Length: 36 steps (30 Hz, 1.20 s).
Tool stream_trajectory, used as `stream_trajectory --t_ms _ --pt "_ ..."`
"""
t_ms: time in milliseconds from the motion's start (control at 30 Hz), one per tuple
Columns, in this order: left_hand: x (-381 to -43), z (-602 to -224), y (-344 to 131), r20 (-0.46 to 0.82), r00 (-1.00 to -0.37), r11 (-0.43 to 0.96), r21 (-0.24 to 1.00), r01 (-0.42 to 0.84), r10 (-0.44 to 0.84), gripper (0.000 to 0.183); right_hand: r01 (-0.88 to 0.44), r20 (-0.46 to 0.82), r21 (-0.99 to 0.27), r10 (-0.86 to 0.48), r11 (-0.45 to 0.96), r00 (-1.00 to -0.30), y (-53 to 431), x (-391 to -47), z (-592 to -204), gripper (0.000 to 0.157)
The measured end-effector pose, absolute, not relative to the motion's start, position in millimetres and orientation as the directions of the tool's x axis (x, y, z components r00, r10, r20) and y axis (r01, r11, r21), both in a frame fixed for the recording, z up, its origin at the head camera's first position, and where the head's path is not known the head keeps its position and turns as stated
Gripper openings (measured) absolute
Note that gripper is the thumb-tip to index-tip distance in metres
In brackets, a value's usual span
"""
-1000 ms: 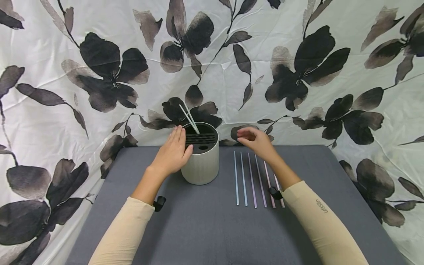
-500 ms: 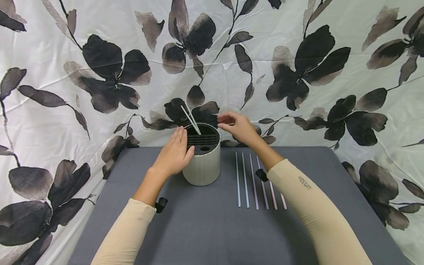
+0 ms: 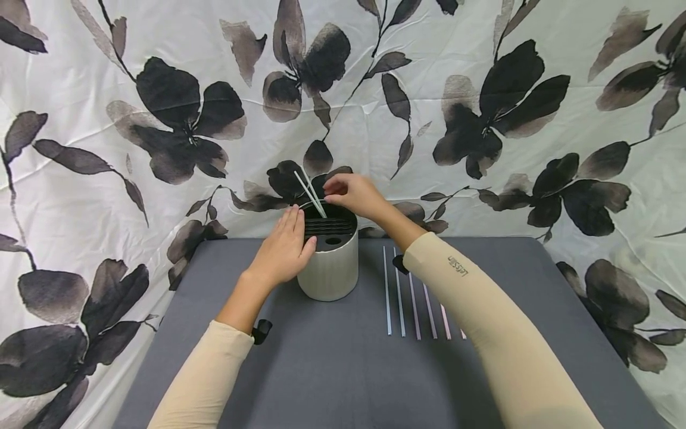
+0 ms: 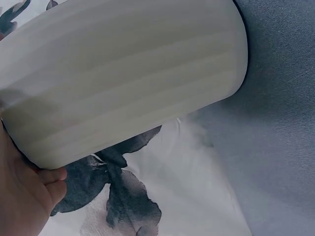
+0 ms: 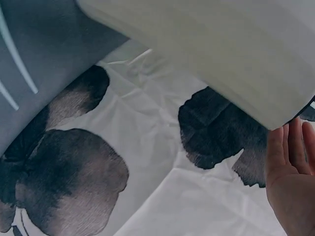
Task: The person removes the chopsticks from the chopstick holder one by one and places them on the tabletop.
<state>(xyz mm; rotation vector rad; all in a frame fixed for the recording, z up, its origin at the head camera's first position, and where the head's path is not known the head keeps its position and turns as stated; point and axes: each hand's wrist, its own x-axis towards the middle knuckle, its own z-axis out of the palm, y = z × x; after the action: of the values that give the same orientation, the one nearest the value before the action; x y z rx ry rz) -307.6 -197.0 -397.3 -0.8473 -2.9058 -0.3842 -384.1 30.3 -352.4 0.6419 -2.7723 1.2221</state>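
A cream, round utensil holder [image 3: 328, 277] with a black slotted insert [image 3: 333, 241] stands at the table's back edge. Two thin white straw-like sticks [image 3: 311, 193] lean out of its rear opening. My left hand [image 3: 281, 247] lies against the holder's left rim, fingers straight and thumb over the front edge; in the left wrist view that hand [image 4: 27, 196] is at the upper end of the cream wall. Over the rear right rim my right hand [image 3: 354, 193] is loosely bent, its fingertips close beside the white sticks. The right wrist view shows its fingers [image 5: 290, 147] at the rim.
Several thin sticks [image 3: 401, 292] in blue, purple and pink lie side by side on the grey table [image 3: 332, 369], right of the holder, partly under my right forearm. A floral cloth [image 3: 386, 113] hangs right behind the table.
My right hand has moved left from above the sticks on the table to the holder's rear rim, near the white sticks. My left hand stays at the rim.
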Motion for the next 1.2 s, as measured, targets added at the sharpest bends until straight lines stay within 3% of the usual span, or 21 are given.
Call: stream_trajectory --t_ms 667,1200 --pt "-306.2 -392.5 -188.9 0.121 -0.839 0.821 0.173 0.544 0.531 0.074 -0.329 0.205 -0.607 -0.258 0.723 -0.944 2.1 -391.3 -351.4 0.017" --pt "-306.6 -395.0 -196.9 0.118 -0.850 0.827 0.197 0.527 0.513 0.075 -0.397 0.349 -0.769 -0.191 0.501 -0.917 18.9 -374.1 -329.9 0.019"
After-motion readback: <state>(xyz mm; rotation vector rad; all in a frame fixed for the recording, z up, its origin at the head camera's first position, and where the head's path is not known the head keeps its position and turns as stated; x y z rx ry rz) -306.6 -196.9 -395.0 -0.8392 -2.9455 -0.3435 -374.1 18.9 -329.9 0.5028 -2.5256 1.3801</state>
